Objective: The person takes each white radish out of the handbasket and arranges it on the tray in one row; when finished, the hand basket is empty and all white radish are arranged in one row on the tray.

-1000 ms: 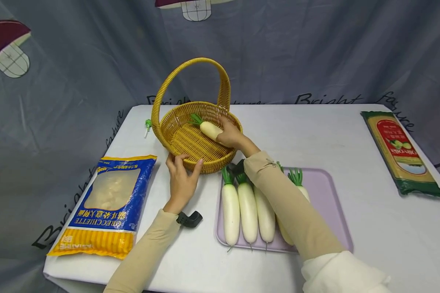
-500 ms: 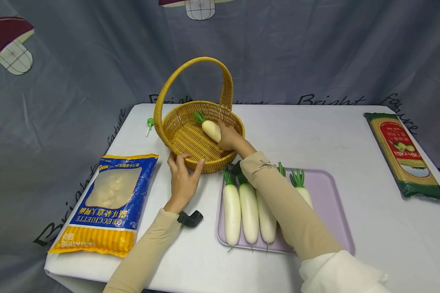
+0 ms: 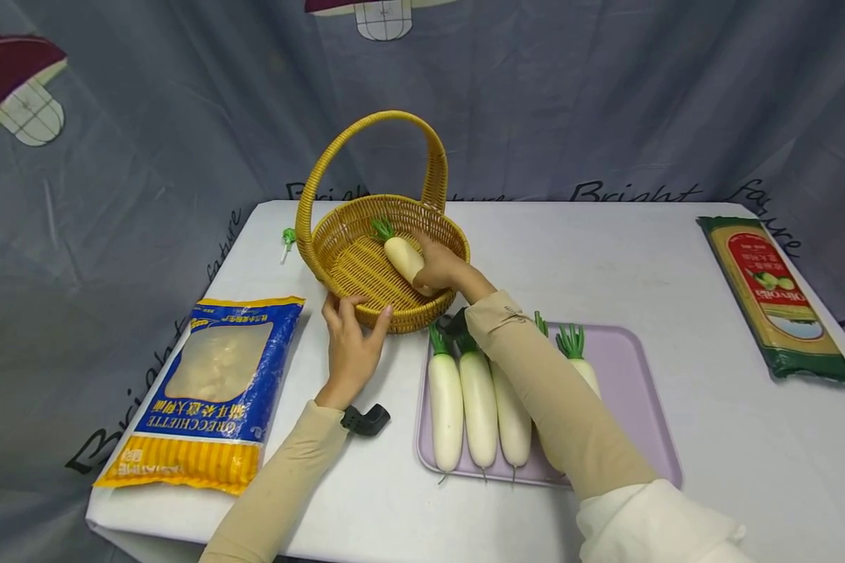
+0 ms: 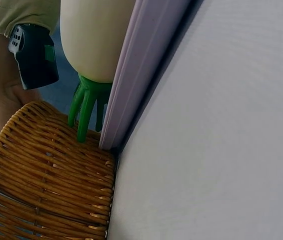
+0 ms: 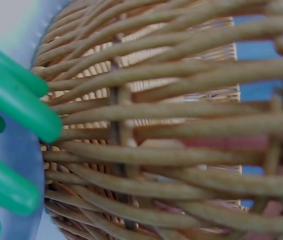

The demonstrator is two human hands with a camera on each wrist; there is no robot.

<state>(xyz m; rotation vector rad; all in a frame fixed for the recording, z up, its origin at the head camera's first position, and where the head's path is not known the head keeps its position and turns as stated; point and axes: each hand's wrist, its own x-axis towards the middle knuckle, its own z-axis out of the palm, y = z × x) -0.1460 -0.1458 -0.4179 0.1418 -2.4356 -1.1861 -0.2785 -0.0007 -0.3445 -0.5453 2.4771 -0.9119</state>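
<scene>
A yellow-brown wicker basket (image 3: 366,270) with a tall arched handle stands at the back of the table. My left hand (image 3: 352,352) holds its near rim, fingertips over the edge and thumb spread to the right. Inside the basket, my right hand (image 3: 442,264) grips a white radish (image 3: 403,258) around its lower end, with the green top pointing away. That radish lies slantwise close to the basket floor. The left wrist view shows the basket's woven side (image 4: 46,175); the right wrist view is filled by wickerwork (image 5: 171,115). Neither wrist view shows its own hand's fingers.
Several white radishes (image 3: 445,410) lie on a lilac tray (image 3: 623,375), partly under the right forearm. A blue and yellow pasta bag (image 3: 211,391) is at left, a lollipop (image 3: 287,242) beside the basket, and a green-ended pasta packet (image 3: 778,297) at far right.
The radish in the right hand has turned slightly and come lower in the basket, its top end nearer to me. The left hand keeps its place on the rim.
</scene>
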